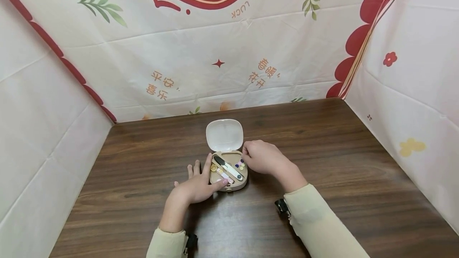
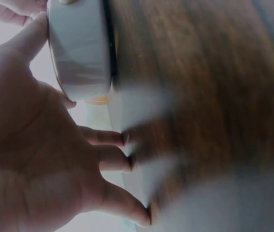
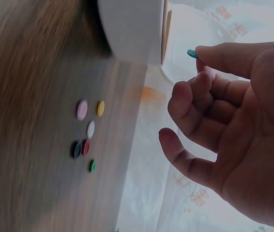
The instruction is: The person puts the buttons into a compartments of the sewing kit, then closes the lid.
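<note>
An opened sewing kit (image 1: 229,187) sits on the table with its white lid (image 1: 224,135) tipped back. In its beige tray lie thread snips (image 1: 233,170) with a white handle, a patterned strip, a yellow ring and several small buttons (image 1: 240,164). My left hand (image 1: 195,186) spreads over the kit's left side. Its thumb and index finger touch the case, and its other fingertips rest on the table. Over the tray's right edge, my right hand (image 1: 263,157) pinches a teal button (image 3: 191,53) between thumb and index finger, with the remaining fingers loosely bent.
In the right wrist view, several loose buttons, among them a pink one (image 3: 82,109) and a yellow one (image 3: 100,108), lie on the wooden table (image 1: 143,162) beside the kit. Printed white cloth (image 1: 201,51) walls the table at the back and sides.
</note>
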### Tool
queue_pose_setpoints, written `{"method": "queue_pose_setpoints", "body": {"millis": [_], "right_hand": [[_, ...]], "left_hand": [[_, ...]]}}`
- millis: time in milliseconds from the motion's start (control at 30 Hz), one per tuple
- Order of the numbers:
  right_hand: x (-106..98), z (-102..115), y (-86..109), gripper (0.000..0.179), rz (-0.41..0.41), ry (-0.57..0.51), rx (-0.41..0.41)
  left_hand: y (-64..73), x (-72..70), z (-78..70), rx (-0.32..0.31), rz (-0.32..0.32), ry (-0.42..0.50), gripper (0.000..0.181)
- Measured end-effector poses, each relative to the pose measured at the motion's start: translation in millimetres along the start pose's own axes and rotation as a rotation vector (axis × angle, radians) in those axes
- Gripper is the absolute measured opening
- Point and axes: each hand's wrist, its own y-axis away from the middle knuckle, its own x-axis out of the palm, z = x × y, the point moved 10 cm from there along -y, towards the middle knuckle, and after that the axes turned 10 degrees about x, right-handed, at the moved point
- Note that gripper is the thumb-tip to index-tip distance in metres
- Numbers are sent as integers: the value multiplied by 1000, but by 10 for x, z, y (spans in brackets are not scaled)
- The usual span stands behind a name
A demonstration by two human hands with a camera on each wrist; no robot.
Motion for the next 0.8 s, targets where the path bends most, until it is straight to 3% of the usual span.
{"method": "queue_pose_setpoints", "body": {"millis": [267,800], "right_hand": [[2,200,-36,20,-19,48,-42],[82,298,-49,20,-4,91,-56]], "left_hand": [[-4,0,1,4,0,1,102],[4,-1,5,0,2,7,102]]}}
